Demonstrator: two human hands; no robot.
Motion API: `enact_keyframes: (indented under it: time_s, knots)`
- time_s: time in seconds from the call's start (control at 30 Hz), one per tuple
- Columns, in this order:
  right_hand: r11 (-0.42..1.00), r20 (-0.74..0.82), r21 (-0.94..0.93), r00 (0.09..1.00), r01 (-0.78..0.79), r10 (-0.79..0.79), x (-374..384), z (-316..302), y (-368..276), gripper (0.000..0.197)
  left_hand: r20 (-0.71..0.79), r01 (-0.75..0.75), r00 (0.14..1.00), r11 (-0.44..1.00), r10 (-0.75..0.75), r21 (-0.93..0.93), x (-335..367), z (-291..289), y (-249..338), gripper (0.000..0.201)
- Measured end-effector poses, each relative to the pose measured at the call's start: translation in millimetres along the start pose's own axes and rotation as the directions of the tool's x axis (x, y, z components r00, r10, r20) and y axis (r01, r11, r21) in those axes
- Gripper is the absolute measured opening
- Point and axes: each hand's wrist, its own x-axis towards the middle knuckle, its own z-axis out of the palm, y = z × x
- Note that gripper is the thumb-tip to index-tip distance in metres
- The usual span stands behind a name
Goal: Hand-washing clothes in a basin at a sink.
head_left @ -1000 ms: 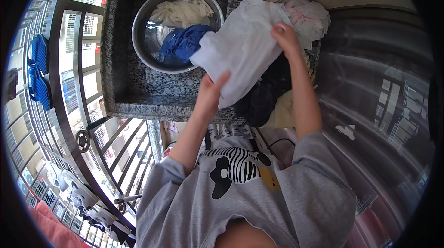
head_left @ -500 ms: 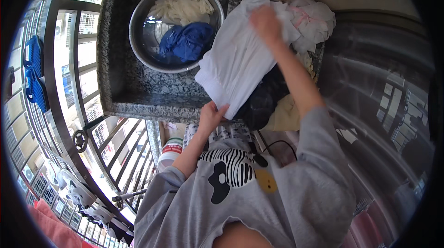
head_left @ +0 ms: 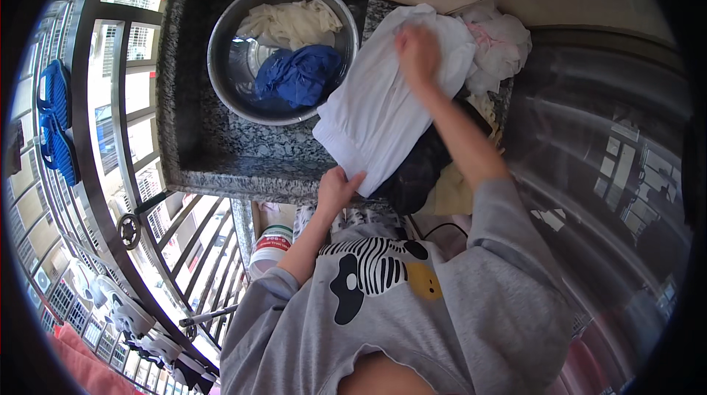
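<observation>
A white garment (head_left: 383,107) with a ribbed band at its near left end lies spread over the granite counter right of the sink. My left hand (head_left: 339,190) pinches its near corner between thumb and fingers at the counter's front edge. On the far part of the cloth rests my right hand (head_left: 418,56), its fingers smeared by motion; whether they hold anything cannot be made out. A metal basin (head_left: 221,74) stands in the sink to the left, with a wet blue cloth (head_left: 300,76) and a cream cloth (head_left: 291,23) in water.
The dark granite sink (head_left: 213,174) surrounds the basin. A crumpled clear plastic bag (head_left: 501,45) and dark cloth (head_left: 416,177) lie by the garment. A white bucket (head_left: 270,251) stands below. Window bars with blue slippers (head_left: 57,122) are on the left, a shiny grey surface (head_left: 589,137) on the right.
My right hand has moved slightly down and left over the garment, whose far end has shifted and flattened a little. My left hand keeps its grip at the near corner.
</observation>
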Motion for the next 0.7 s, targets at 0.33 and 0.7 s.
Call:
enact_keyframes:
  time_s: [0.33,0.7]
  knots:
    - [0.971,-0.214,-0.083,0.947,0.225,-0.238,24,-3,24,0.005,0.025,0.005,1.000,1.000,-0.005,-0.017,3,-1,3,0.051]
    - [0.990,-0.071,-0.119,0.994,0.073,-0.081,21,-8,15,0.010,0.026,0.010,1.000,0.999,-0.011,0.039,2,1,2,0.055]
